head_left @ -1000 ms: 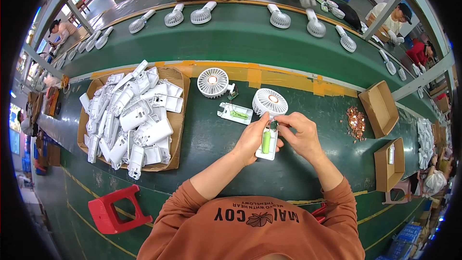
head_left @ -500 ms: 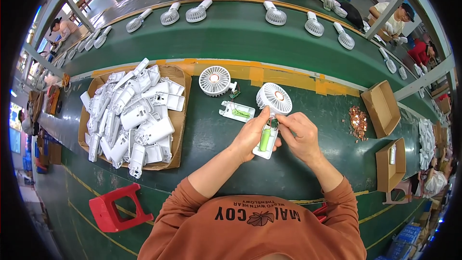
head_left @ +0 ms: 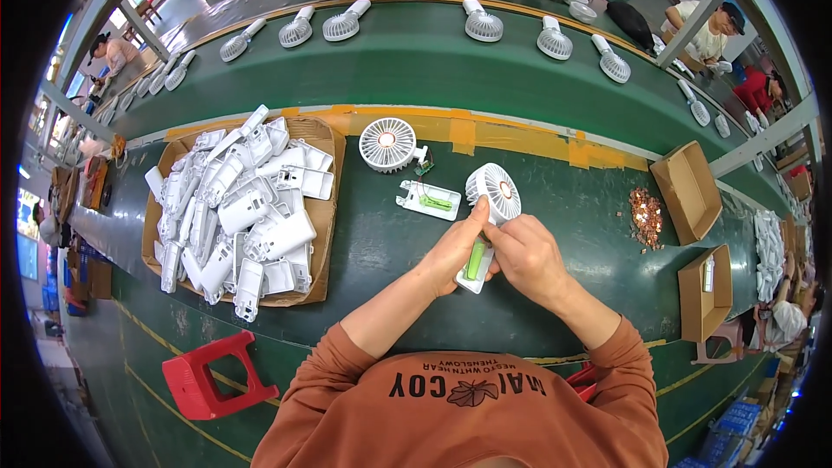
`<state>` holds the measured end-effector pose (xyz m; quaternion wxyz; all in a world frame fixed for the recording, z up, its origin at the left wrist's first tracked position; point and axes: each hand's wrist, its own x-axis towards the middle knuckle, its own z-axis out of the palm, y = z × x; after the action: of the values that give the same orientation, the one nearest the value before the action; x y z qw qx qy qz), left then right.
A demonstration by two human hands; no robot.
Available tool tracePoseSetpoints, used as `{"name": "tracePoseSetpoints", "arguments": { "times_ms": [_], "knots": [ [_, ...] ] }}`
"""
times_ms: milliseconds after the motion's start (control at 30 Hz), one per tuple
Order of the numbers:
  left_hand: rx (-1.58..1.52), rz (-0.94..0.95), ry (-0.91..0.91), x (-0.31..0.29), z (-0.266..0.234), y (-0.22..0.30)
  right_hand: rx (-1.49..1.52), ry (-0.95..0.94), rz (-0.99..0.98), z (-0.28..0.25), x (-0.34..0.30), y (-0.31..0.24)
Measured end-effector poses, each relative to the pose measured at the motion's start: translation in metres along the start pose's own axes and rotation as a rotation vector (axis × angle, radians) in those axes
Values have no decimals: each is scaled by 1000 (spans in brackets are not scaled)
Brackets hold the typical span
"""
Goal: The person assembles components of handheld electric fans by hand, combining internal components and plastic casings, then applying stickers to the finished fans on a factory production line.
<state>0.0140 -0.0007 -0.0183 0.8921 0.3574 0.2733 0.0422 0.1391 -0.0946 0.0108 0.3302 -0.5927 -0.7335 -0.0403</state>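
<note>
Fan [head_left: 494, 192], pinched by left grip [head_left: 455, 250] and right grip [head_left: 527, 258], has casing [head_left: 417, 196] and carton [head_left: 329, 217] leftward.

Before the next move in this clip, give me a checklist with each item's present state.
1. Left hand gripping the open white plastic handle shell: ok.
2. Green cylindrical battery lying in that shell: ok.
3. Shell closed over the battery: not ok, the battery shows.
4. Joint between shell and round white fan head seated: cannot tell, right hand and left thumb cover it.
5. Heaped small copper-coloured pieces clear of both hands: ok.
</note>
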Motion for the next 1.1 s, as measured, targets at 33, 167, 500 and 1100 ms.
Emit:
{"name": "tracePoseSetpoints", "arguments": {
  "times_ms": [33,167,500,1100],
  "knots": [
    [0,5,-24,0,-1,-2,-14,-33,4,1,-3,-1],
    [11,25,-46,3,-2,-6,-14,-12,17,5,-6,1],
    [-186,80,-128,7,0,-1,143,-6,-6,-2,-6,17],
    [-115,118,66,34,-6,-17,34,-28,97,2,-36,37]
  ]
}}
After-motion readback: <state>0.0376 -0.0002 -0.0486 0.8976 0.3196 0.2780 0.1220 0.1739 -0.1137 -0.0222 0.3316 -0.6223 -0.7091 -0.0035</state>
